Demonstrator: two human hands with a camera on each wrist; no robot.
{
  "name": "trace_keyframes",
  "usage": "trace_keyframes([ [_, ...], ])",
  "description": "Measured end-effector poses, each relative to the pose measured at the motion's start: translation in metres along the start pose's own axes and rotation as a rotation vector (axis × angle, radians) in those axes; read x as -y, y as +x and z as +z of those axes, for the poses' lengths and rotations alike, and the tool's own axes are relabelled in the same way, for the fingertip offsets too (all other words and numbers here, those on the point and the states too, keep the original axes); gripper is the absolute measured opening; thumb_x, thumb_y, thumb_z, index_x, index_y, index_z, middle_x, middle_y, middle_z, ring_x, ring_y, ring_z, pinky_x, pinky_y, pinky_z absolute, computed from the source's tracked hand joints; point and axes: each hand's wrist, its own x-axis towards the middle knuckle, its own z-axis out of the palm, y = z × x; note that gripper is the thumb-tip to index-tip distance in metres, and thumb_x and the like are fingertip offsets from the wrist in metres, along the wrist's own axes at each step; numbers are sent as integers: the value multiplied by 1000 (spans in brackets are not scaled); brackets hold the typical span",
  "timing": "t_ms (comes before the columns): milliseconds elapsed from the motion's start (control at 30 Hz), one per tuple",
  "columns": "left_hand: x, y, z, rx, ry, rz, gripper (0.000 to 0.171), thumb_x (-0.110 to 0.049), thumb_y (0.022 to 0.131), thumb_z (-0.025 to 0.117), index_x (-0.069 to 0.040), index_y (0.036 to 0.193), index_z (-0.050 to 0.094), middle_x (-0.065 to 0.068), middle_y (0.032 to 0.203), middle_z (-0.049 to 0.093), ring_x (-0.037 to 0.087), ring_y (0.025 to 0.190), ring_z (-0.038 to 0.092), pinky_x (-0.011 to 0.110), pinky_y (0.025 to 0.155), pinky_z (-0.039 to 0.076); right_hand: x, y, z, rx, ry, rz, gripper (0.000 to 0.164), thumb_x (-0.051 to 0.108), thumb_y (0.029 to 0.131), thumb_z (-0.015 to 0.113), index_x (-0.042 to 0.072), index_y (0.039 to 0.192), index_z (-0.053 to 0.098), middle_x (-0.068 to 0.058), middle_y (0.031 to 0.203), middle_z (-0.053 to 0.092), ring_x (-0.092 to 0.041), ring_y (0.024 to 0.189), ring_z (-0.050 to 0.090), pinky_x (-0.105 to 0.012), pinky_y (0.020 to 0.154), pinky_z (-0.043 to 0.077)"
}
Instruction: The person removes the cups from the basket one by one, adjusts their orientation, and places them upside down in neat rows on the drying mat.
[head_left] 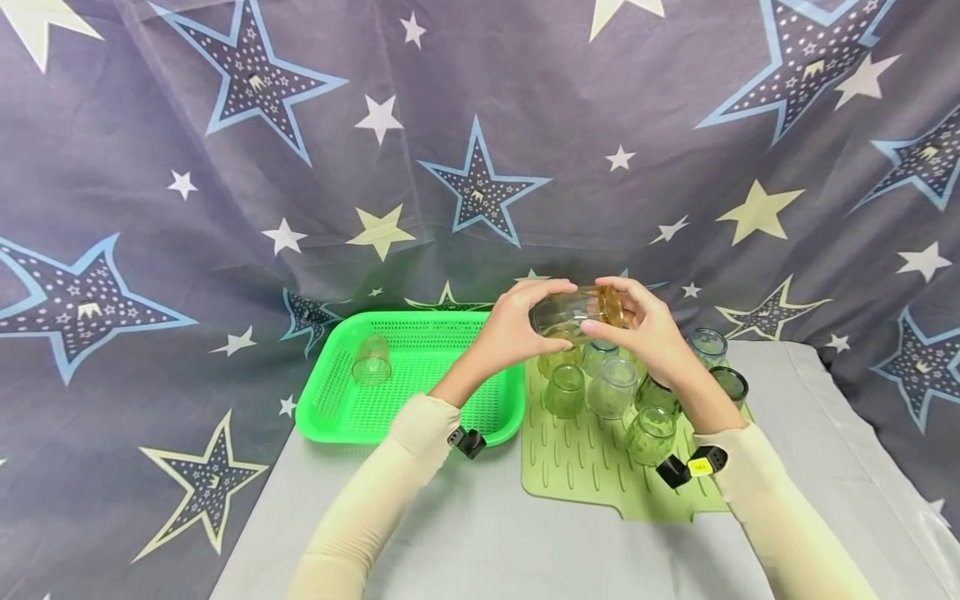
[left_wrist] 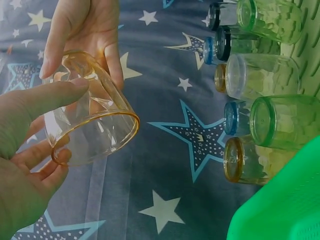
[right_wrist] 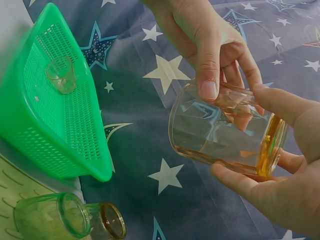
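An amber-tinted clear glass tumbler [head_left: 558,317] is held sideways in the air above the back of the mat, between both hands. My left hand [head_left: 510,325] grips it near its open rim, thumb on one side and fingers on the other. At the thick amber base, my right hand [head_left: 648,333] holds it with thumb and fingers. In the left wrist view the tumbler's mouth [left_wrist: 100,135] faces the camera. The right wrist view shows the darker amber base [right_wrist: 270,147] beside the right hand. Several glasses stand below, partly hidden by the right hand and forearm.
A green plastic basket [head_left: 341,429] sits left on the grey-covered table [head_left: 495,533], with one clear glass [head_left: 372,360] inside. On the green drying mat [head_left: 570,475] stand several upside-down glasses, including a green one [head_left: 651,435] and a clear one [head_left: 613,387]. A star-patterned curtain [head_left: 480,75] hangs behind.
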Motion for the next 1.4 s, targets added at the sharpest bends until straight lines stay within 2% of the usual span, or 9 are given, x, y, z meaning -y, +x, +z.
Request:
trace_keyframes([
  [167,4,-2,0,20,-30,3,71,-19,75,92,-18,140,62,1,145,61,20,136,52,39,113,46,-2,-1,1,-5,-20,5,58,11,92,76,16,145,51,-3,125,65,-10,110,66,-21,87,56],
  [367,11,-6,-4,29,-108,-48,70,-33,79,89,-26,142,60,-4,148,57,15,140,50,42,114,45,-4,-3,1,-1,-17,14,61,12,92,77,16,146,51,1,123,66,-10,108,65,-20,86,56],
  [533,21,-9,-15,-14,-134,-87,66,-39,82,86,-29,141,60,-6,148,57,13,142,48,45,118,40,-2,-6,-2,-17,-31,29,61,12,91,77,18,146,51,-3,126,66,-10,109,65,-19,86,55],
  [667,38,-12,-28,-92,-208,-160,60,-33,87,83,-19,141,60,1,144,61,19,137,54,43,118,40,1,-9,-5,-25,-41,49,61,13,91,78,19,146,51,0,126,65,-9,109,65,-19,86,56],
  [800,62,-19,-46,-221,-266,-322,52,-18,88,81,-7,135,62,12,137,64,29,131,58,44,114,44,1,-12,-10,-22,-48,49,62,12,91,78,18,146,52,1,125,64,-10,108,65,-19,86,56],
  [1000,102,-41,-70,-362,-197,-690,46,-14,89,76,-6,133,63,16,138,61,33,130,56,46,110,47,-1,-16,-20,-22,-91,54,64,13,90,79,19,147,51,1,127,63,-9,109,64,-17,89,54],
  [1100,122,-54,-78,-359,-146,-848,52,-17,90,72,-7,139,58,18,145,55,34,135,51,48,111,46,-2,-18,-25,-29,-109,51,65,13,90,79,17,148,50,4,127,63,-8,110,64,-15,92,53],
  [1200,142,-66,-85,-330,-98,-964,62,-21,90,71,-7,147,50,20,153,46,36,139,46,50,113,44,-4,-20,-29,-33,-125,55,65,13,89,80,16,148,50,1,129,63,-7,111,63,-15,92,52],
  [1400,174,-85,-96,-233,26,-1102,72,-33,92,69,-2,152,42,26,157,36,44,143,37,52,116,40,-10,-25,-37,-42,-144,71,67,14,88,81,17,148,50,-7,135,61,-7,109,64,-15,90,54],
])
